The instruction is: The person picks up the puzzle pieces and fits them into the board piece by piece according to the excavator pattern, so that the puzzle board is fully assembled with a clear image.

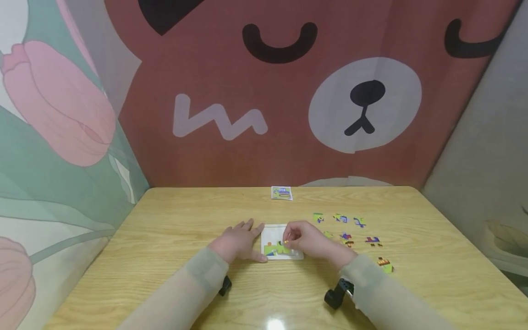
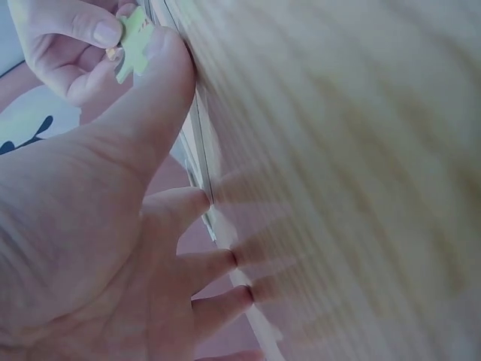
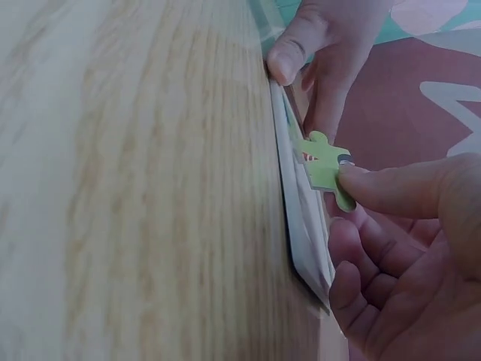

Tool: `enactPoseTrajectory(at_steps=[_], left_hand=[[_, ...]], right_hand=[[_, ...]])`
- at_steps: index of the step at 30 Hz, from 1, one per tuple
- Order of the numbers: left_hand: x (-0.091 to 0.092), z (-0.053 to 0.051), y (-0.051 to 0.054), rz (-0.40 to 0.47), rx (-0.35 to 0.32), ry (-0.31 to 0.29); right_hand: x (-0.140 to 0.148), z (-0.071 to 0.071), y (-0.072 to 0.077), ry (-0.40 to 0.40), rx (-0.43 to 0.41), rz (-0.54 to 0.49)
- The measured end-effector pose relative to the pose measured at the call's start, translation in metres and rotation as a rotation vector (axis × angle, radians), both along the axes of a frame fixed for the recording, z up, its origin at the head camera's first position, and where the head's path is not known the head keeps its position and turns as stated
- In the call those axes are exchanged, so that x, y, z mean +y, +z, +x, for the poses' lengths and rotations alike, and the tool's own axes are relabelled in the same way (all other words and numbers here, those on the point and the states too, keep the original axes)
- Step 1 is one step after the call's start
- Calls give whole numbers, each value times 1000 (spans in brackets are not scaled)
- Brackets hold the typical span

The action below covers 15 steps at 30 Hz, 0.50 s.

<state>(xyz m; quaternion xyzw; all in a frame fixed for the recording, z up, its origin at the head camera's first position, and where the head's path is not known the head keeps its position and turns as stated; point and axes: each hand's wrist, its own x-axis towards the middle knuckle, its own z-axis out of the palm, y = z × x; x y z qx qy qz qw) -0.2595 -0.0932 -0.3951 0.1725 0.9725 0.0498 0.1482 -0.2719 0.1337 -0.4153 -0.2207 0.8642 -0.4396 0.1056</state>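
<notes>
A white puzzle tray (image 1: 270, 232) lies on the table, with joined green pieces (image 1: 272, 250) along its lower left part. The left hand (image 1: 240, 242) rests spread at the tray's left edge, its thumb by the lower left corner. Between thumb and fingers, the right hand (image 1: 307, 239) pinches a green puzzle piece (image 3: 325, 167) tilted over the tray. In the left wrist view, the same piece (image 2: 136, 45) shows beyond the left thumb. How much of the piece touches the tray cannot be told.
Several loose puzzle pieces (image 1: 372, 240) are scattered on the table (image 1: 185, 215) to the right of the tray. A small picture card (image 1: 282, 193) lies near the back edge. A patterned cloth with a bear's face hangs behind the table.
</notes>
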Motion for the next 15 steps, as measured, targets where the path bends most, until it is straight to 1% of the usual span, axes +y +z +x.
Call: enactPoseTrajectory(at_steps=[10,15], left_hand=[[0,0,0,6,0,1],[0,1,0,2,-1,1]], right_hand=[[-2,-2,-5,32,-8,6],[-3,-1,-5,26,4,43]])
